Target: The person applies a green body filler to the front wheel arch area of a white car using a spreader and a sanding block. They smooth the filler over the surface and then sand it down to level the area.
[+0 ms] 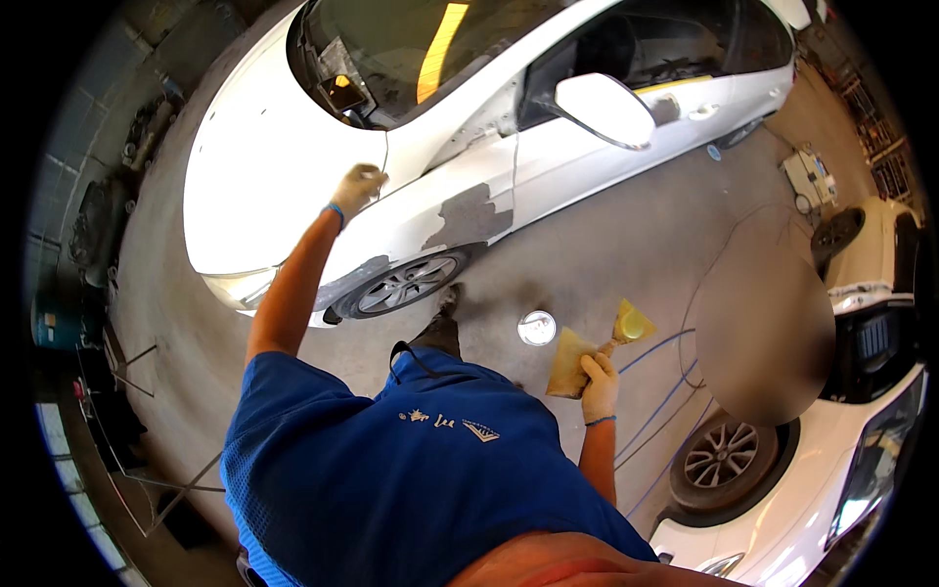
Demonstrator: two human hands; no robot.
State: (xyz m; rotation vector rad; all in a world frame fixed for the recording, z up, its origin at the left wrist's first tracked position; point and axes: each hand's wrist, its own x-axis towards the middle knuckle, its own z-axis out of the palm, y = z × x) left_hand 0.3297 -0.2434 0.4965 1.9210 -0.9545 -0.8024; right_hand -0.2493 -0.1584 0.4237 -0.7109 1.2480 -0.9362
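My left hand [360, 187], in a pale work glove with a blue cuff, is over the edge between the bonnet and front fender of a white car [284, 166]. Its fingers look curled, slightly blurred; whatever may be in them I cannot make out. At lower right my right hand [600, 388], gloved alike, grips a square yellowish putty board [567, 365] and a putty knife [631, 323] with a yellow lump of putty on its blade. Bare grey patches [469, 215] show on the fender above the front wheel [406, 284].
An open round tin [537, 328] stands on the concrete floor. Blue hoses [657, 391] run across the floor to the right. A second white car [782, 489] is at lower right, beside a blurred-out area. A metal stand [147, 479] is at left, a wheeled machine [808, 179] at far right.
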